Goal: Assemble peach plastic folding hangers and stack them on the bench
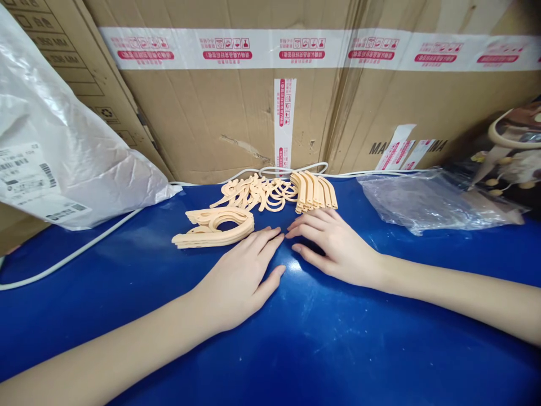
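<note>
My left hand (234, 282) lies palm down over the glossy blue tabletop (316, 349), released, its fingers stretched loosely forward and gripping nothing. Just beside its knuckles sits a neat stack of flat, curved cream-coloured plastic pieces (207, 239); I can't tell whether my fingers touch it. My right hand (344, 248) is likewise slack, fingers slightly bent, holding nothing, its fingertips near those of my left. Close beyond its upper fingers stands a tidy row of bent cream plastic bars (313, 189), and contact there is unclear too. Left of that row, behind the stack, spreads a loose heap of curly cream plastic hooks (249, 189). A crumpled clear plastic bag (422, 200) lies to the right, and a large brown cardboard box (220, 113) rises behind everything.
</note>
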A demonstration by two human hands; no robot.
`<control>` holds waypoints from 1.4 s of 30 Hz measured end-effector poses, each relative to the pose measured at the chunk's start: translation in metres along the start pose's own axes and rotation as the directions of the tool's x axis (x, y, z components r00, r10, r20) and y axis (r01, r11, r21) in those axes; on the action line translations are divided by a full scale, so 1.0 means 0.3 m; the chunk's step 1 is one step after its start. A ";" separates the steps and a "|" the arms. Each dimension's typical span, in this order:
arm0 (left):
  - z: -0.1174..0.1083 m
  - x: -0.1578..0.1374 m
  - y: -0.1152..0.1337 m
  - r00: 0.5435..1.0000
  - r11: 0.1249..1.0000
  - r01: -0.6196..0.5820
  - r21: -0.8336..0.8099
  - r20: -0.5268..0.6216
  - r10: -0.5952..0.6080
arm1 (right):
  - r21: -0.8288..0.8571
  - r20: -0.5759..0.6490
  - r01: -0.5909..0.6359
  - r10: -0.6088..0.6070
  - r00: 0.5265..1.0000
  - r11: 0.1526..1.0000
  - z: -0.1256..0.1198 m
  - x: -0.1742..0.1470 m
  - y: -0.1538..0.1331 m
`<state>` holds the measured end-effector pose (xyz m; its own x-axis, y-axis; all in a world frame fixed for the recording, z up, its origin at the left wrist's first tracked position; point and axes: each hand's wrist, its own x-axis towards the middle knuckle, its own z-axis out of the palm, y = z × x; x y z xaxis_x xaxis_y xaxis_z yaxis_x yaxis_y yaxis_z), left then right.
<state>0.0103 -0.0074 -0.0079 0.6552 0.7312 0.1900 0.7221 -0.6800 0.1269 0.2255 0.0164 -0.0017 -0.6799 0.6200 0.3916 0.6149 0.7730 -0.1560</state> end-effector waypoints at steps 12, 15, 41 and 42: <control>-0.009 -0.008 -0.009 1.000 1.000 -0.007 -0.013 0.024 0.008 | -0.241 -0.202 -0.396 0.354 0.913 0.886 -0.053 0.046 0.237; -0.010 -0.008 -0.009 1.000 1.000 -0.004 -0.013 0.031 0.004 | -0.147 -0.175 -0.531 0.506 0.844 0.835 -0.039 0.043 0.307; -0.010 -0.008 -0.008 0.999 1.000 -0.002 -0.014 0.037 0.002 | -0.361 -0.152 -0.601 0.590 0.793 0.714 -0.027 0.033 0.385; -0.011 -0.008 -0.008 0.999 1.000 -0.001 -0.015 0.037 0.001 | -0.389 -0.152 -0.599 0.593 0.791 0.700 -0.031 0.032 0.383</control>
<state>0.0064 -0.0076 -0.0056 0.6638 0.7319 0.1540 0.7183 -0.6812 0.1412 0.2932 0.1099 -0.0074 -0.1124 0.9281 0.3551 0.9931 0.1168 0.0089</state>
